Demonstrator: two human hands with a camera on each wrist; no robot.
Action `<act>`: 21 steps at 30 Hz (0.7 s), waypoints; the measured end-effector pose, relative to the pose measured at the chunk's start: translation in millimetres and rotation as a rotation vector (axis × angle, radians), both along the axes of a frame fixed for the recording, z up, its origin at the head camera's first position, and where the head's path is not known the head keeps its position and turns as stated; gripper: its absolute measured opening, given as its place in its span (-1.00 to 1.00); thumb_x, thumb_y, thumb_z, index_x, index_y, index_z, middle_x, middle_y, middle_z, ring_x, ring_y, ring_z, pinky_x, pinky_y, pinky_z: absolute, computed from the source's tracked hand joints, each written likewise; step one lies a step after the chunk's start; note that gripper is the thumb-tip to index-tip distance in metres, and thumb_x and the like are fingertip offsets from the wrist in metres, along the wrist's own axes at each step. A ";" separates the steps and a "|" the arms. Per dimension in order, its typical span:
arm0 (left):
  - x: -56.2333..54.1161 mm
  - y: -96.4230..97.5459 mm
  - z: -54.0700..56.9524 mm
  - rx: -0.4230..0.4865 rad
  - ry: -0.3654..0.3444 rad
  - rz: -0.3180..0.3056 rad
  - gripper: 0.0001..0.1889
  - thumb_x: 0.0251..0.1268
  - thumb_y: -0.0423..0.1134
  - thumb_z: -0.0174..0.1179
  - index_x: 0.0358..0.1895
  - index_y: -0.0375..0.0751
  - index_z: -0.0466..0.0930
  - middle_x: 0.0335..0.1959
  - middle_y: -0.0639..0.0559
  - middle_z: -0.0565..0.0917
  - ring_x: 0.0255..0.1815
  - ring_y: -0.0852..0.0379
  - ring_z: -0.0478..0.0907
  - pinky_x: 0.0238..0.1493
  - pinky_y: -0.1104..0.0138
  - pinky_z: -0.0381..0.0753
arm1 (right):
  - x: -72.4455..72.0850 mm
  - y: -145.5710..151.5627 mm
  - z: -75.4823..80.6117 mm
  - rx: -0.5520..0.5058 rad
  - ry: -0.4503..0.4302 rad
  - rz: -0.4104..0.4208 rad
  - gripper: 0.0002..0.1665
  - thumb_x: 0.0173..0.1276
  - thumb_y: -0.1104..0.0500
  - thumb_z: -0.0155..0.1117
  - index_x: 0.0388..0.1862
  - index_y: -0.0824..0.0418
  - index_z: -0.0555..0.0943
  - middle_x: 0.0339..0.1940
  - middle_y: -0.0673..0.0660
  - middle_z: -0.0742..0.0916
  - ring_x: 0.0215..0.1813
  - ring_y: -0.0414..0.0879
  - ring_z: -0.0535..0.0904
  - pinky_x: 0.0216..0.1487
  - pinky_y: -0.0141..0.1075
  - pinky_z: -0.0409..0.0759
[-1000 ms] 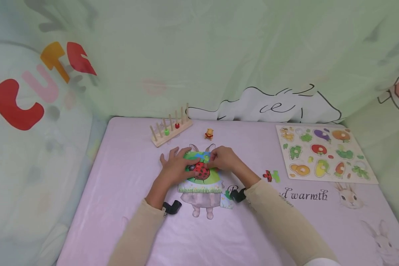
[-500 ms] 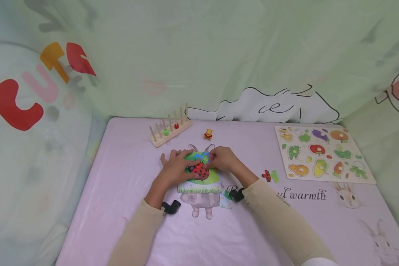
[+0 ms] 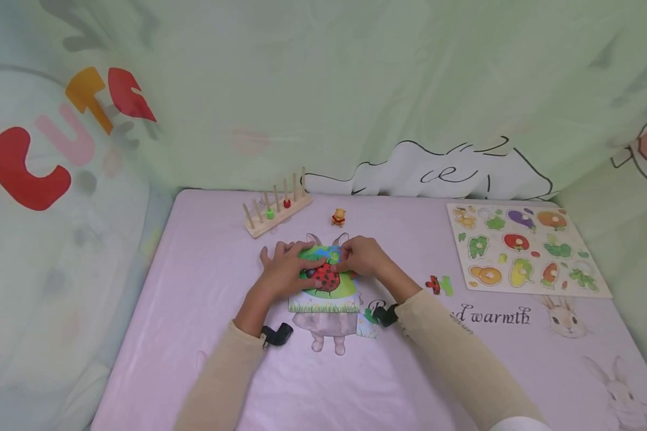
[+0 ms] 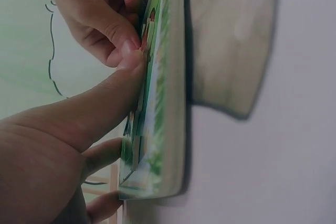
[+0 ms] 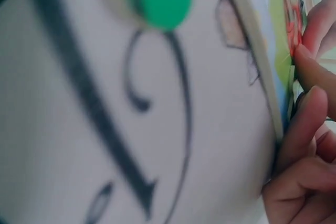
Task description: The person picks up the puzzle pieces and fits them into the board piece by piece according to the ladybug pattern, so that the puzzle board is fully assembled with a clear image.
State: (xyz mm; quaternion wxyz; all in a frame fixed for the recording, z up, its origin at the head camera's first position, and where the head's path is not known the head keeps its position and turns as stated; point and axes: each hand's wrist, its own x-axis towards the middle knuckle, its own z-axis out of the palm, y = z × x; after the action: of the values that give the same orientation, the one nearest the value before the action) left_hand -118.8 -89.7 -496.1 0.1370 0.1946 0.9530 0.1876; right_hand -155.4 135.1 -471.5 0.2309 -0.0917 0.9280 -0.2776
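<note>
A ladybug jigsaw puzzle [image 3: 329, 304] with a green and blue background lies on the table below the head camera. Over its left side spreads my left hand [image 3: 284, 274], thumb pressing on the ladybug and other fingers reaching to the left and far edges. My right hand [image 3: 363, 257] is at the upper right of the puzzle, fingers bent and tips pinching a puzzle piece that they mostly hide. In the left wrist view, both thumbs [image 4: 128, 48] meet close over the raised pieces. The right wrist view shows my bent fingers [image 5: 302, 182] beside the board's edge.
Loose puzzle pieces [image 3: 439, 285] lie to the right, and another piece [image 3: 366, 329] sits near the right wrist. Behind stand a wooden peg rack [image 3: 277, 221] and a small bear figure [image 3: 338, 217]. A vegetable peg board [image 3: 528, 251] lies at the far right.
The left hand's fingers have drawn slightly closer together at the board's far edge. The right hand stays almost in place at the upper right.
</note>
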 end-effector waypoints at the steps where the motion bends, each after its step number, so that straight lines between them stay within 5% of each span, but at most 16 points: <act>1: 0.0 -0.1 0.4 -0.004 0.002 -0.002 -0.42 0.25 0.26 0.33 0.37 0.51 0.48 0.61 0.22 0.22 0.46 -0.16 0.14 0.38 -0.51 -0.17 | 0.0 0.6 0.0 -0.004 0.001 0.002 -0.59 0.20 -0.08 0.57 -0.57 0.10 0.57 -0.74 -0.05 0.56 -0.55 -0.15 0.45 -0.37 -0.31 0.34; 13: -0.3 0.2 3.2 -0.016 -0.004 -0.001 -0.42 0.26 0.26 0.33 0.37 0.49 0.49 0.62 0.22 0.21 0.48 -0.17 0.13 0.39 -0.48 -0.16 | 0.1 11.5 1.1 -0.085 -0.070 0.068 -0.69 0.27 -0.07 0.52 -0.37 0.10 0.64 -0.61 -0.04 0.64 -0.48 -0.15 0.51 -0.27 -0.29 0.41; 21: -0.2 0.8 2.3 -0.023 -0.014 -0.002 -0.40 0.26 0.28 0.32 0.38 0.54 0.45 0.62 0.24 0.19 0.45 -0.14 0.15 0.39 -0.49 -0.15 | 4.7 30.1 0.5 -0.168 -0.021 0.141 -0.79 0.31 -0.04 0.49 -0.25 0.03 0.72 -0.42 -0.06 0.70 -0.29 -0.15 0.54 -0.15 -0.27 0.48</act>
State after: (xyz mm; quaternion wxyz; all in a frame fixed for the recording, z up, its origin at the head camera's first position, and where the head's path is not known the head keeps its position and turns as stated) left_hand -119.0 -89.0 -493.8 0.1462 0.1929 0.9538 0.1779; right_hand -150.7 165.2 -471.0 0.2512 -0.1726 0.8903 -0.3384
